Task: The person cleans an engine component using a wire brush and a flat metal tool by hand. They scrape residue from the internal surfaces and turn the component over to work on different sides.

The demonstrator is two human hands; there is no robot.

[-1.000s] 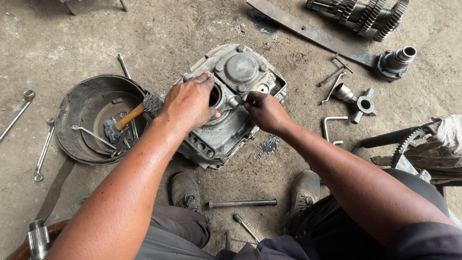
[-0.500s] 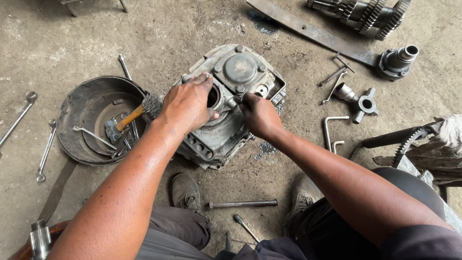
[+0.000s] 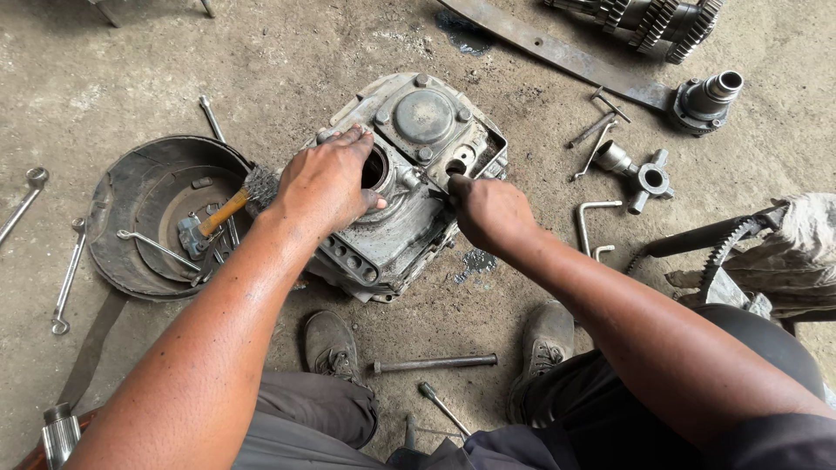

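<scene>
A grey metal gearbox housing (image 3: pixel 418 130) lies on the concrete floor in front of me. My left hand (image 3: pixel 326 183) rests on its left side, fingers curled over the rim of a round bore. My right hand (image 3: pixel 488 209) is closed on a thin tool whose tip touches the housing beside a smaller hole; most of the tool is hidden in my fist. My two shoes (image 3: pixel 331 344) sit just below the housing.
A round black pan (image 3: pixel 131 252) at left holds a wire brush (image 3: pixel 231 204) and small parts. Spanners (image 3: pixel 65 278) lie at far left. A steel rod (image 3: pixel 435 362), a cross-shaped joint (image 3: pixel 644 178), bent keys, a shaft flange (image 3: pixel 705 100) and gear shafts (image 3: pixel 662 22) lie around.
My right hand has shifted slightly down and right along the housing's edge. My left hand stays on the bore rim.
</scene>
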